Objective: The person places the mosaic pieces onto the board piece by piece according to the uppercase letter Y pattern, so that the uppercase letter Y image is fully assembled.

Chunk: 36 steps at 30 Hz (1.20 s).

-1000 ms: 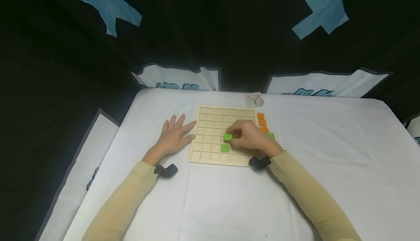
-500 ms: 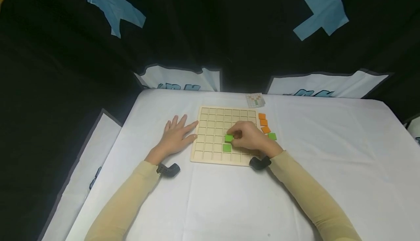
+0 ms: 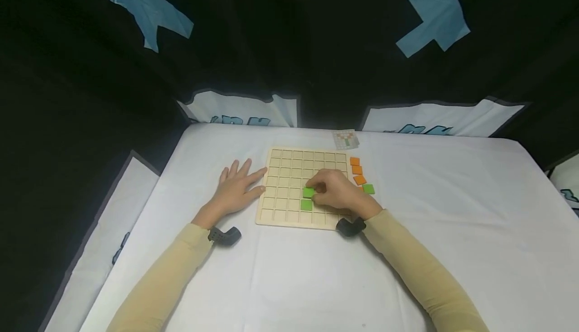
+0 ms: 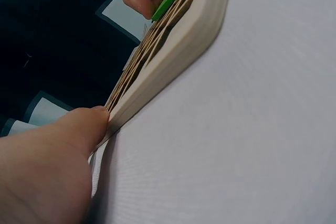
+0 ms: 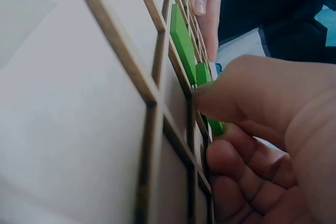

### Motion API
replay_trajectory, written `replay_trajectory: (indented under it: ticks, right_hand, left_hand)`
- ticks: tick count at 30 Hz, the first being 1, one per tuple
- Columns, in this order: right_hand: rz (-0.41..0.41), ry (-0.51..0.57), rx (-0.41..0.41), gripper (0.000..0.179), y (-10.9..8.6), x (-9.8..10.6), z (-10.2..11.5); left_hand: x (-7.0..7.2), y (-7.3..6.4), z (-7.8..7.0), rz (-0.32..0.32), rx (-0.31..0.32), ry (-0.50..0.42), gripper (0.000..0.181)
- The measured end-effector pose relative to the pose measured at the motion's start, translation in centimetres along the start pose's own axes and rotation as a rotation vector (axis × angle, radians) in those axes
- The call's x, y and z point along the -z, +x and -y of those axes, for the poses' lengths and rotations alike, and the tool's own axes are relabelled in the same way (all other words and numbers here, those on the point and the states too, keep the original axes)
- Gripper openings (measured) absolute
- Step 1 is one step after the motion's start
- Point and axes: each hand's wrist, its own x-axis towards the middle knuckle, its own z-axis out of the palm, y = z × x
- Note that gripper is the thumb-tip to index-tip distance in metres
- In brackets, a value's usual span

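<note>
A pale wooden grid board [image 3: 280, 191] lies on the white table. My right hand [image 3: 334, 190] is over its right half, thumb and fingers pinching a green square tile [image 3: 308, 192] low at one of the cells. Just nearer to me, a second green tile [image 3: 306, 205] sits flat in its own cell. In the right wrist view the held tile [image 5: 202, 73] shows partly behind the thumb. My left hand [image 3: 232, 191] rests on the cloth with fingers spread, its thumb and index fingertips at the board's left edge; the left wrist view shows the thumb [image 4: 84, 127] against that edge.
Beside the board's right edge lie several orange tiles [image 3: 357, 170] and a loose green tile [image 3: 368, 189]. A small printed card [image 3: 346, 139] is behind the board. A black curtain [image 3: 271, 45] with blue patches hangs beyond the table.
The pinched green tile has come down slightly toward the board and lies flatter. My right wrist has shifted a little, uncovering the loose green tile. The left hand stays at the board's edge.
</note>
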Motion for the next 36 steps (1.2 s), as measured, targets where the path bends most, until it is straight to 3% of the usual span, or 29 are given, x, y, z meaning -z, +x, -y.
replay_trajectory:
  ticks: [27, 36]
  right_hand:
    - [0.024, -0.044, 0.005, 0.036, 0.11, 0.07, -0.2]
    - [0.033, -0.037, 0.002, 0.037, 0.5, 0.31, -0.19]
  left_hand:
    - [-0.35, 0.0, 0.17, 0.001, -0.015, 0.004, 0.059]
    - [0.22, 0.41, 0.34, 0.021, -0.017, 0.006, 0.059]
